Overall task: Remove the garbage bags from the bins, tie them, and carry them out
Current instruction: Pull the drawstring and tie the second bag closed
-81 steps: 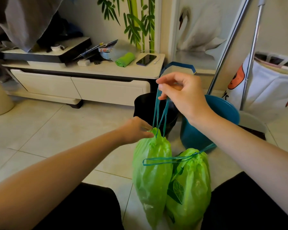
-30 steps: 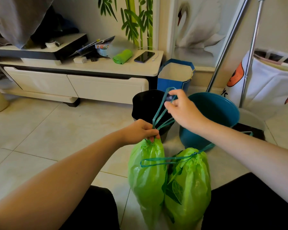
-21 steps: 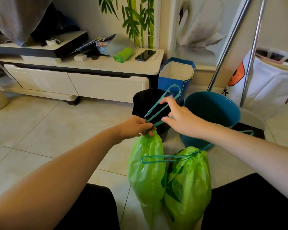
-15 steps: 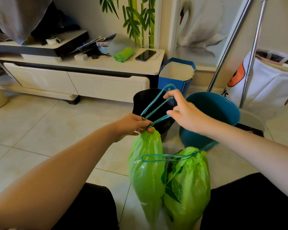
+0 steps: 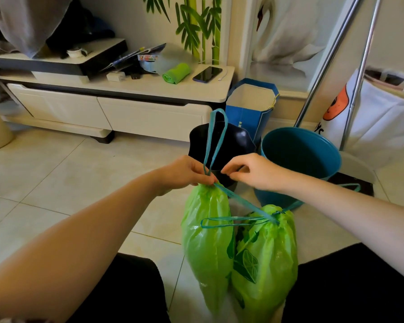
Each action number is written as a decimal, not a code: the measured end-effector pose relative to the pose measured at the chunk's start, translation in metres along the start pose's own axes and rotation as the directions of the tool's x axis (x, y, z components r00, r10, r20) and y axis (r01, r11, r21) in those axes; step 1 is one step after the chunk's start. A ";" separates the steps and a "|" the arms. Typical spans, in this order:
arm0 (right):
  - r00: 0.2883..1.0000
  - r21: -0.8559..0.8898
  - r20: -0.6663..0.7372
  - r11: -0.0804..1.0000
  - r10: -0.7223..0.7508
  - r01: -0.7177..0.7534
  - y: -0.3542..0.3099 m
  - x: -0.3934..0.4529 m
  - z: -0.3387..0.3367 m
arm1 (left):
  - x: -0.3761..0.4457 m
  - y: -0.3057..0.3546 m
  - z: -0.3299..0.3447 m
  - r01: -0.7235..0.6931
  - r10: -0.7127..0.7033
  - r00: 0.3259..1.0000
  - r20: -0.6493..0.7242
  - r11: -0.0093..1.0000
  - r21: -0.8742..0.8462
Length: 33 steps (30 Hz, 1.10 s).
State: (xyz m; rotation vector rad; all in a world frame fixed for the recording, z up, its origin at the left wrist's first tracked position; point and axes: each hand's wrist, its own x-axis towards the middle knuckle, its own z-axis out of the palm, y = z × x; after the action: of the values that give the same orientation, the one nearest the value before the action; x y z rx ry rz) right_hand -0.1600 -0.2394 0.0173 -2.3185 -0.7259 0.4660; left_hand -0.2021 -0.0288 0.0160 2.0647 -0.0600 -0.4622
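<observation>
Two filled green garbage bags stand on the tile floor between my knees, the left bag [image 5: 205, 241] and the right bag [image 5: 266, 264]. Both are cinched with teal drawstrings. My left hand [image 5: 184, 171] pinches the left bag's gathered neck at the base of its drawstring loop [image 5: 216, 136], which stands upright above the hand. My right hand [image 5: 250, 171] hovers just right of that loop with curled fingers, and I see no string between them. Another teal strand [image 5: 243, 202] runs from the left bag's neck down to the right bag's neck.
An empty black bin [image 5: 233, 141] and an empty teal bin [image 5: 301, 155] stand right behind the bags. A blue paper bag [image 5: 250, 113] stands behind them. A low white cabinet [image 5: 149, 113] carries a phone [image 5: 207, 74]. Metal poles [image 5: 324, 66] and a white laundry bag [image 5: 383, 113] fill the right side.
My right hand has let go of the drawstring loop and dropped down beside my left hand. The loop now stands up on its own. My left hand keeps its pinch on the neck.
</observation>
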 end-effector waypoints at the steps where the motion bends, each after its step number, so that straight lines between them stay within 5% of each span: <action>1: 0.999 0.018 0.038 1.000 -0.016 0.015 -0.001 0.003 0.007 | 0.000 0.001 0.001 -0.025 0.025 1.000 -0.018 0.999 0.039; 7: 0.999 0.162 0.014 0.986 -0.043 0.040 0.001 0.020 0.030 | 0.002 0.006 0.002 -0.091 0.129 0.986 -0.104 0.945 0.315; 20: 0.998 0.059 -0.050 0.997 -0.039 0.042 -0.006 0.027 0.043 | 0.000 0.004 0.007 -0.084 0.245 0.939 -0.240 0.843 0.531; 26: 0.999 0.063 -0.030 0.998 -0.024 0.026 -0.004 0.029 0.046 | 0.001 -0.003 0.019 -0.198 0.383 0.913 -0.138 0.714 0.671; 33: 0.999 0.282 0.021 0.959 0.026 -0.031 -0.001 0.023 0.042 | -0.003 -0.017 0.018 -0.372 0.600 0.796 -0.084 0.592 0.715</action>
State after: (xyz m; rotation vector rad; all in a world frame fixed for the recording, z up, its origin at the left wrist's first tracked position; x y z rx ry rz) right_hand -0.1634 -0.2045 -0.0155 -2.0610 -0.5917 0.5644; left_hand -0.2141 -0.0344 -0.0052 2.6645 -0.6949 0.3203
